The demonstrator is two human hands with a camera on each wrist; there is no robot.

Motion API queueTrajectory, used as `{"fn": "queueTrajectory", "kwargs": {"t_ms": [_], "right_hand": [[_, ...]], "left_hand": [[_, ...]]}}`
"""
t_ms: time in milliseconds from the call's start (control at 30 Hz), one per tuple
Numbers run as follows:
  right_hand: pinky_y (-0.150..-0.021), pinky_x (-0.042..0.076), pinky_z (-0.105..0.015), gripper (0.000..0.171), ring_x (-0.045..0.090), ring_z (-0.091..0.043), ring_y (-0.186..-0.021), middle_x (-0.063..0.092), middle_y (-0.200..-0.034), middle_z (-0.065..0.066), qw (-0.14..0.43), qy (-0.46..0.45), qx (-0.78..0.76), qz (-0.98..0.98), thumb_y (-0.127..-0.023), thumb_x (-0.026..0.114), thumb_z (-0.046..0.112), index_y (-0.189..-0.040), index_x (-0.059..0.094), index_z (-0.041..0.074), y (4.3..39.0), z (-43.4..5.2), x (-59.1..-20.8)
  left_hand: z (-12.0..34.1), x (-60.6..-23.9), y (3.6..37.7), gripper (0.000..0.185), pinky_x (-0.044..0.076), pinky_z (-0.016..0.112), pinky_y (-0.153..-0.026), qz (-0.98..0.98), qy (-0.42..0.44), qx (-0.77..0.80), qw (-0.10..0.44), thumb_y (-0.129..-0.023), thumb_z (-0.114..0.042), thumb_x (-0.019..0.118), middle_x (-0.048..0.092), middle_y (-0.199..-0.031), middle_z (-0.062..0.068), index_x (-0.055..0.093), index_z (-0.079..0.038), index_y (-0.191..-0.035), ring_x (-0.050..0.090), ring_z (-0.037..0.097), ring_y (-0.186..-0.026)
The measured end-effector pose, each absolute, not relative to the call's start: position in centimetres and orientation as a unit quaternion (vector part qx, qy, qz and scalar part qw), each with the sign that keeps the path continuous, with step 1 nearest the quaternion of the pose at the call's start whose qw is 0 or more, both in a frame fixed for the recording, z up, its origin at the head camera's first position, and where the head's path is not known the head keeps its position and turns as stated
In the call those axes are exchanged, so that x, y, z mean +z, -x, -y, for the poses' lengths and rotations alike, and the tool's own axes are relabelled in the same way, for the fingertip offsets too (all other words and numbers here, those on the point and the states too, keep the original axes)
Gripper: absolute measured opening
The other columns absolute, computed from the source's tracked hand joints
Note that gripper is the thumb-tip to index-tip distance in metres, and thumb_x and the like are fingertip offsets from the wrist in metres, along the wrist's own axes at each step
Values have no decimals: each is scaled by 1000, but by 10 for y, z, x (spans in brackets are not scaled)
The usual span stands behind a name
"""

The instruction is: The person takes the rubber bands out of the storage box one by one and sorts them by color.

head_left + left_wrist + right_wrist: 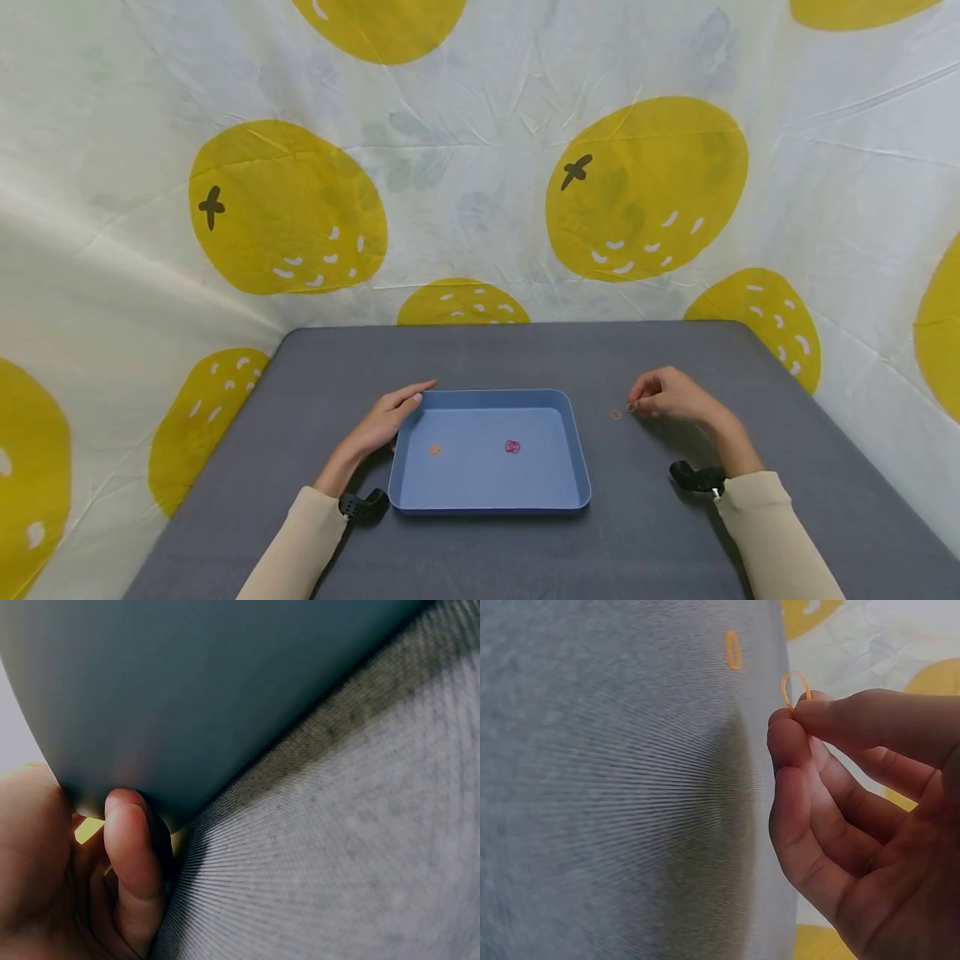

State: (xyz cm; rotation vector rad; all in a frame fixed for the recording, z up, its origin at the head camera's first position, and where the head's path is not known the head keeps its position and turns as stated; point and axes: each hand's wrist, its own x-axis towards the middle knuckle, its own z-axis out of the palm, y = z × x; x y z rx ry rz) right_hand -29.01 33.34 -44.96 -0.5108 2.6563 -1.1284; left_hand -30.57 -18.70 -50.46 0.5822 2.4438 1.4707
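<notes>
A shallow blue tray (487, 492) stands on the table, and my left hand (384, 421) grips its far left corner. The thumb lies along the rim, while curled fingers (133, 847) touch the outer wall in the left wrist view. To the right of the tray, my right hand (671, 395) pinches a small orange rubber band (796, 688) between thumb and index finger, its loop sticking up from the fingertips. Another orange rubber band (616, 414) lies on the table close by. Inside the tray are orange bands (435, 449) at left and pinkish-red bands (512, 447) right of centre.
A grey cloth covers the table (487, 558). Behind it hangs a white curtain (465, 200) printed with yellow fruit. Each wrist wears a black camera mount, the left one (364, 506) close to the tray's near left corner.
</notes>
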Motion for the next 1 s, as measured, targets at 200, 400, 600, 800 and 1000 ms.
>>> {"fn": "queueTrajectory", "kwargs": {"t_ms": [200,400,600,800,1000], "right_hand": [[-60,56,-27,8,65,-15,-70,73,-82,-13,116,167,-380,-902,-90,66,-4,-94,73,-6,293,-334,-456],[-60,56,-27,8,65,-13,-69,74,-83,-12,131,154,-381,-902,-91,65,-4,-94,73,-7,293,-334,-459],[-62,56,-28,9,65,-15,-71,74,-84,-10,135,144,-377,-905,-91,65,-3,-94,73,-6,293,-332,-458],[-62,57,-30,10,64,-15,-71,73,-83,-10,137,140,-369,-909,-92,65,-2,-94,74,-5,291,-331,-455],[-63,56,-29,10,64,-17,-73,73,-84,-9,141,137,-364,-910,-93,65,-1,-95,74,-4,290,-331,-454]], "left_hand": [[187,-504,306,46,48,36,-41,-837,-198,497,112,-113,-35,43,50,-156,14,48,-23,-157,47,18,-41],[186,-503,306,46,48,37,-41,-838,-190,498,113,-113,-36,43,50,-157,14,48,-24,-156,48,18,-42],[186,-502,305,44,49,37,-41,-839,-186,499,110,-113,-36,43,50,-157,13,50,-26,-155,48,18,-41],[186,-503,306,44,49,37,-41,-839,-191,498,108,-113,-35,43,50,-156,13,50,-24,-156,47,18,-41],[186,-503,306,44,49,36,-41,-841,-192,495,105,-113,-34,43,50,-156,13,50,-25,-156,49,18,-42]]}}
